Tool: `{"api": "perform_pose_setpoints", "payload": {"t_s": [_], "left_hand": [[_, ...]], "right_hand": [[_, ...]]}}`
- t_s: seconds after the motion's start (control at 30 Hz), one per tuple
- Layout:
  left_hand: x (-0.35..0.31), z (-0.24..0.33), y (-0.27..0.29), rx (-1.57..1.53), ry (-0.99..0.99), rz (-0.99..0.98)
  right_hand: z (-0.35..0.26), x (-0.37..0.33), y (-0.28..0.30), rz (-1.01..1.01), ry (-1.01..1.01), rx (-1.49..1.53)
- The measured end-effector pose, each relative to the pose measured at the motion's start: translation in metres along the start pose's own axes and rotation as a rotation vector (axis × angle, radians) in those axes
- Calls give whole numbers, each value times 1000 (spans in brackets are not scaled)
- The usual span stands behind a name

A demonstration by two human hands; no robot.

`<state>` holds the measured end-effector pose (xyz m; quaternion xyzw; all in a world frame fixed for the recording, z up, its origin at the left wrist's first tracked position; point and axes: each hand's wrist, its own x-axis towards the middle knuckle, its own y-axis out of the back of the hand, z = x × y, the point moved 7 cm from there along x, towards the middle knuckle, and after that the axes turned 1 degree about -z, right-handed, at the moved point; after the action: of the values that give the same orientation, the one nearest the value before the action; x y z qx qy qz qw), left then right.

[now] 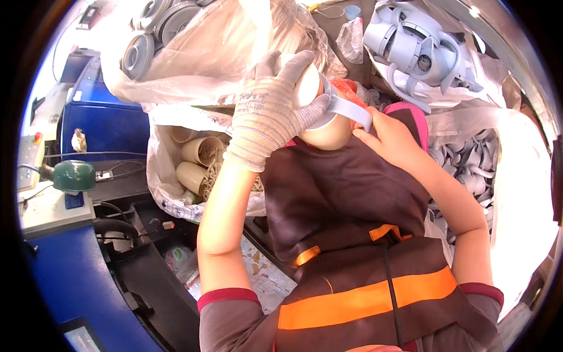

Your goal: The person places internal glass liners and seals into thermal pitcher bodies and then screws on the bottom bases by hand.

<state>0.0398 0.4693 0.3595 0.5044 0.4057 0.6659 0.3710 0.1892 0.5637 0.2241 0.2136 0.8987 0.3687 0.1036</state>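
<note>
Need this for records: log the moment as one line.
left hand: gloved, holding cream cup; right hand: bare, holding grey handle; beside: grey parts

Blue machine panels (76, 276) (at least two) at left, bright white light.

- The cream cup (328, 137) looks like smooth plastic to me, with a soft gloss.
- The pale grey-blue handle (353, 111) seems to be smooth plastic too, nearer satin.
- The glove (259, 117) is ribbed knit cloth, matt and a little rough.
- The dark brown apron (337, 193) is smooth cloth with a faint sheen, crossed by an orange cloth band (334, 305).
- The upper-left bag (205, 67) is thin, crinkled, see-through plastic film.
- The loose grey pieces (471, 167) look like smooth plastic.
- The blue cabinet (101, 126) and green dome (74, 175) both shine glossily.
</note>
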Motion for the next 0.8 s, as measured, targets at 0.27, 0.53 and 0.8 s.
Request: {"api": "perform_pose_setpoints", "payload": {"t_s": [0.27,0.53,0.8], "left_hand": [[52,27,84,-168,-42,99],[28,32,37,292,-57,15],[33,16,29,87,-35,-72]], "right_hand": [[3,-3,-5,109,29,-99],[1,-5,-3,105,15,-45],[4,-7,-10,84,26,-125]]}}
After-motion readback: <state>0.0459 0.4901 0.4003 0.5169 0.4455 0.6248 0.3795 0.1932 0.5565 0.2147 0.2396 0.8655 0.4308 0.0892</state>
